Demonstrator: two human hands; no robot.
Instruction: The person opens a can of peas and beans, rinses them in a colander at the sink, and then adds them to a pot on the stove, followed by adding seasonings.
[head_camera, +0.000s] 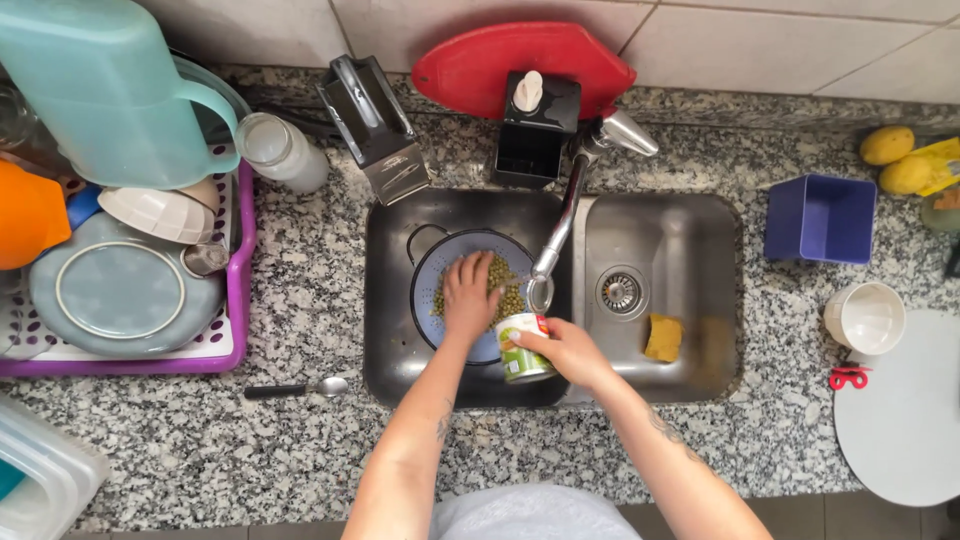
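Observation:
A blue colander (428, 272) full of green peas (503, 282) sits in the left basin of a steel sink (390, 360). My left hand (470, 298) rests palm down on the peas inside it, fingers spread. My right hand (568, 350) grips a small tin can (521, 350) with a green label, held tilted just under the spout of the tap (556, 235) at the colander's right edge.
A yellow sponge (663, 338) lies in the right basin. A purple dish rack (240, 300) with plates and a teal jug stands left; a spoon (300, 388) lies on the granite counter. A blue box (820, 218), white cup (866, 318), lemons and white board are at right.

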